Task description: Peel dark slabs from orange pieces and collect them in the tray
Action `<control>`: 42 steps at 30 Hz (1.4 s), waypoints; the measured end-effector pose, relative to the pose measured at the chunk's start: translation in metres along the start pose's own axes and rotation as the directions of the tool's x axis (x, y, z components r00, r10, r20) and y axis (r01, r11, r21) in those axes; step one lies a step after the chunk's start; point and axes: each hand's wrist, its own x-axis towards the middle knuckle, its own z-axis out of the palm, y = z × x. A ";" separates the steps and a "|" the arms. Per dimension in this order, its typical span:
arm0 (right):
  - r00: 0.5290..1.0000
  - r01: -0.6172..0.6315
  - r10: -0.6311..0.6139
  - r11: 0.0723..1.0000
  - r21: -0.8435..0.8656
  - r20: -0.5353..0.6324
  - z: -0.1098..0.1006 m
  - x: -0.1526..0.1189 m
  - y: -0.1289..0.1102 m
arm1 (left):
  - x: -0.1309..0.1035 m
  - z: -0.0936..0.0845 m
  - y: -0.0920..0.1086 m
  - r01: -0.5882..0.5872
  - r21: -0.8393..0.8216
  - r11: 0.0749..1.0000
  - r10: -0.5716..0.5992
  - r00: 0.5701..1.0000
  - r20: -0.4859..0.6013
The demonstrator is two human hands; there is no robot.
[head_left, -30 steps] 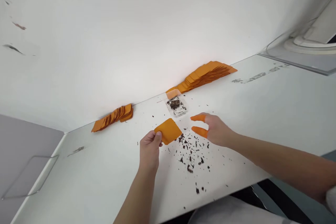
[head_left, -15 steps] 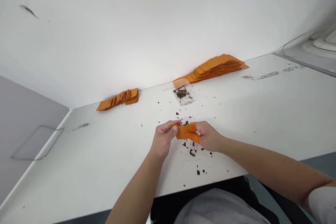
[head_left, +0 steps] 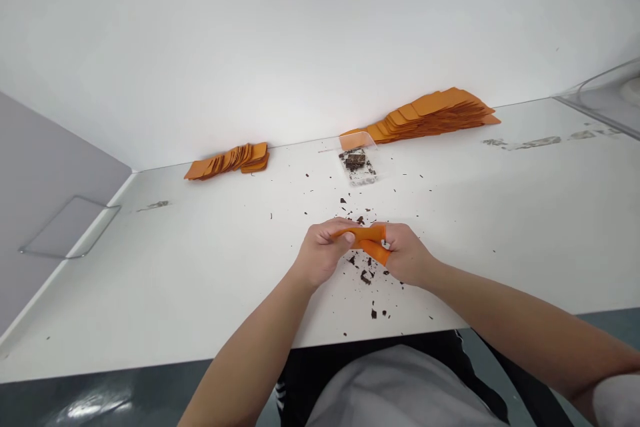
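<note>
Just above the white table, both hands hold an orange leather-like piece (head_left: pixel 369 233) that is folded, its two layers parting toward the right. My left hand (head_left: pixel 323 253) pinches the left end, thumb on top and fingers behind. On the other side, my right hand (head_left: pixel 409 255) grips the parted right end, with its fingertips partly hidden by the material. Dark brown flakes (head_left: pixel 367 276) lie scattered on the table beneath and around the hands. Beyond them is a clear plastic tray (head_left: pixel 371 179) holding a dark block (head_left: pixel 355 160) and crumbs.
Against the back wall, a long fanned stack of orange pieces (head_left: pixel 425 115) lies on the right and a smaller stack (head_left: pixel 230 160) on the left. A wire frame (head_left: pixel 75 227) is at the left panel. Worn marks (head_left: pixel 543 142) show on the table at right.
The camera view has shifted a little. My left thumb and fingers now cover more of the orange piece's left end. Both hands keep their grip.
</note>
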 end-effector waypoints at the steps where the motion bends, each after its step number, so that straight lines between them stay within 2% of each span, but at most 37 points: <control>1: 1.000 -0.018 0.018 1.000 -0.002 -0.007 0.000 0.000 0.000 | 0.000 0.001 -0.001 -0.013 0.040 0.999 0.014 0.999 -0.035; 5: 0.999 -0.031 0.031 0.999 -0.019 -0.018 -0.001 -0.002 -0.001 | -0.001 0.000 -0.005 -0.087 0.182 0.980 0.115 0.981 -0.154; 8: 0.999 -0.040 0.039 0.999 -0.034 -0.038 -0.003 -0.002 -0.001 | -0.002 -0.002 -0.006 -0.136 0.199 0.970 0.178 0.962 -0.208; 13: 0.999 -0.014 0.011 0.998 -0.058 -0.050 -0.005 -0.001 0.000 | -0.005 -0.002 -0.004 -0.157 0.203 0.966 0.207 0.945 -0.252; 17: 0.999 0.014 -0.018 0.996 -0.093 -0.040 -0.005 -0.001 0.002 | -0.006 0.000 -0.006 -0.162 0.192 0.968 0.209 0.943 -0.258; 23: 0.997 0.025 -0.033 0.994 -0.111 -0.070 -0.005 -0.001 0.003 | -0.006 0.002 -0.008 -0.203 0.107 0.973 0.222 0.952 -0.212; 31: 0.987 0.050 -0.068 0.991 -0.125 -0.144 -0.009 0.001 0.007 | -0.008 0.005 -0.001 -0.287 0.365 0.886 0.385 0.894 -0.231; 37: 0.968 0.077 -0.111 0.985 -0.153 -0.225 -0.015 0.003 0.011 | -0.008 0.007 0.000 -0.273 0.471 0.839 0.398 0.898 -0.188; 42: 0.922 0.072 -0.129 0.984 -0.166 -0.364 -0.031 0.005 0.017 | -0.009 0.011 -0.002 -0.283 0.540 0.793 0.406 0.906 -0.121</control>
